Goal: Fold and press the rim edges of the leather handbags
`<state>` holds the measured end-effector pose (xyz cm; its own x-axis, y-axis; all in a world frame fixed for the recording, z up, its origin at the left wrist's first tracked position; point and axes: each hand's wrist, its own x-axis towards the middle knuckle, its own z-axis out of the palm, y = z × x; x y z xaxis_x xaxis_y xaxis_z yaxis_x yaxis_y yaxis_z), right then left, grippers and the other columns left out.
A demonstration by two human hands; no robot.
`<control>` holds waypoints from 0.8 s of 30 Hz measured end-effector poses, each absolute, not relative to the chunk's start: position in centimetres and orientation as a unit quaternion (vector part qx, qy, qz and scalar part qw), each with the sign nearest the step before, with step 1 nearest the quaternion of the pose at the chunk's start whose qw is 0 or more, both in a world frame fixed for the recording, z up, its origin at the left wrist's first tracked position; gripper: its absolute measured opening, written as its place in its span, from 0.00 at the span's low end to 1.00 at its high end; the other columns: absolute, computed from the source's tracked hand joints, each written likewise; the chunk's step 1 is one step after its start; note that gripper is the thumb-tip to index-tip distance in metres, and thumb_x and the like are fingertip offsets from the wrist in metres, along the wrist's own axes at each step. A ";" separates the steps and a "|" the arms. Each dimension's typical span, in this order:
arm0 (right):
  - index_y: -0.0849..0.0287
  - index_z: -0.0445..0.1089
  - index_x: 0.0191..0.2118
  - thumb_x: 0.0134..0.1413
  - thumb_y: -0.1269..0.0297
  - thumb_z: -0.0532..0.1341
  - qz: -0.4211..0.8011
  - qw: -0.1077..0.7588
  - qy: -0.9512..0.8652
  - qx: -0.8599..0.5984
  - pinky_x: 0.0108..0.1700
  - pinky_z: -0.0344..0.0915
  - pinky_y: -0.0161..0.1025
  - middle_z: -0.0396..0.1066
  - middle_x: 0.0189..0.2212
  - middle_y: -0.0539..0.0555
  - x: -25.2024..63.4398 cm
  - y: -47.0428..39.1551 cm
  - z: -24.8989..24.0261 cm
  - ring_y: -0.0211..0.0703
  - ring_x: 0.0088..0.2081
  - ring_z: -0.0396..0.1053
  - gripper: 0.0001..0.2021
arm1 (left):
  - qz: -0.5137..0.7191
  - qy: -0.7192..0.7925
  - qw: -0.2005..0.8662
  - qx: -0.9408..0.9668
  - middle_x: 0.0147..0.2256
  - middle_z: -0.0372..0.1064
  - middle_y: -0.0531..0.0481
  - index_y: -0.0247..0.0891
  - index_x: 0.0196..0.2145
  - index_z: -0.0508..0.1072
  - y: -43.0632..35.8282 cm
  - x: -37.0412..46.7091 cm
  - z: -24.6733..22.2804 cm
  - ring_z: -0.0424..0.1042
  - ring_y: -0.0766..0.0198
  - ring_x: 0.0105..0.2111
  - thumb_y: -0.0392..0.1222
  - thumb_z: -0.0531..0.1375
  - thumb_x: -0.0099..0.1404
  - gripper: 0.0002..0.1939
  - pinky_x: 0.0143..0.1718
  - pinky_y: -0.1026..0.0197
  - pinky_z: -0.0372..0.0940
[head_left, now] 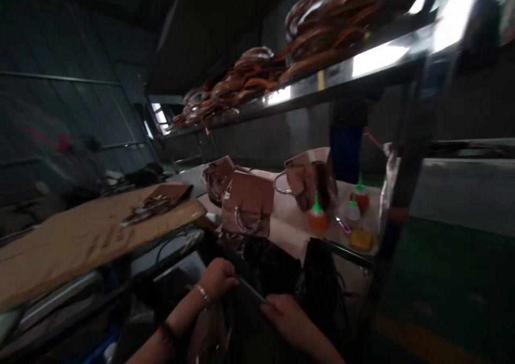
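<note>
"What lay furthest left?"

"A brown board (60, 246), with one folded brown piece (171, 192) near its right end."

"And the hands?"

"Two. The left hand (219, 279) was closed on the left end of the upper edge of one dark panel (249, 326), with two bands, one pale (203, 296) and one dark (167, 332), at its wrist. The right hand (286, 317) pinched the same edge further right, thumb and fingers narrow around it. The panel hung between them, before the near edge of the pale worktop (290, 231)."

"How many bags stood on that worktop?"

"Three brown ones: the left bag (219, 177) by the left edge, the middle bag (246, 195) closer to the near edge, and the right bag (300, 179) towards the far edge."

"Any bottles?"

"Three, all green-tipped. The orange bottle (317, 222) stood just in front of the right bag; the clear bottle (353, 211) and the red bottle (361, 198) were near the right edge. One cutter (343, 225) lay between the orange and clear ones, and one yellow sponge (361, 239) sat at the near right corner."

"Overhead?"

"One shelf (338, 74) with brown bundles (257, 77), too blurred to count."
</note>
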<state>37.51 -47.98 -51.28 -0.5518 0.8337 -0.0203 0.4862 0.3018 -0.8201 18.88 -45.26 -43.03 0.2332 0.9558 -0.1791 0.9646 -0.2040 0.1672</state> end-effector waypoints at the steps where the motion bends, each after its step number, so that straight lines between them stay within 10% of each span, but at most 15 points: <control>1: 0.62 0.61 0.23 0.55 0.64 0.48 0.416 0.208 -0.782 -0.415 0.27 0.55 0.33 0.60 0.20 0.47 37.1 -47.9 -51.8 0.35 0.25 0.60 0.13 | -0.018 0.630 0.121 0.767 0.31 0.65 0.51 0.32 0.28 0.68 -45.4 18.1 -43.7 0.65 0.64 0.34 0.42 0.55 0.58 0.09 0.39 0.56 0.59; 6: 0.60 0.58 0.24 0.55 0.59 0.46 0.412 0.209 -0.795 -0.392 0.28 0.52 0.32 0.60 0.22 0.48 37.0 -46.4 -51.9 0.36 0.27 0.60 0.14 | 0.024 0.632 0.107 0.767 0.20 0.62 0.56 0.34 0.14 0.65 -44.7 16.8 -44.7 0.63 0.67 0.27 0.37 0.58 0.51 0.11 0.35 0.65 0.55; 24: 0.59 0.56 0.21 0.54 0.60 0.47 0.395 0.164 -0.810 -0.400 0.24 0.50 0.31 0.59 0.18 0.47 32.8 -44.0 -50.9 0.35 0.22 0.58 0.14 | 0.083 0.625 0.128 0.766 0.19 0.61 0.55 0.35 0.11 0.59 -44.5 15.7 -45.3 0.61 0.66 0.28 0.36 0.59 0.49 0.14 0.38 0.63 0.52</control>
<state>32.76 -43.96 -50.87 -0.6251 0.7790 -0.0495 0.5193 0.3677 -0.7714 15.70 -44.53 -45.27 0.2053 0.9782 -0.0325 0.9357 -0.1864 0.2997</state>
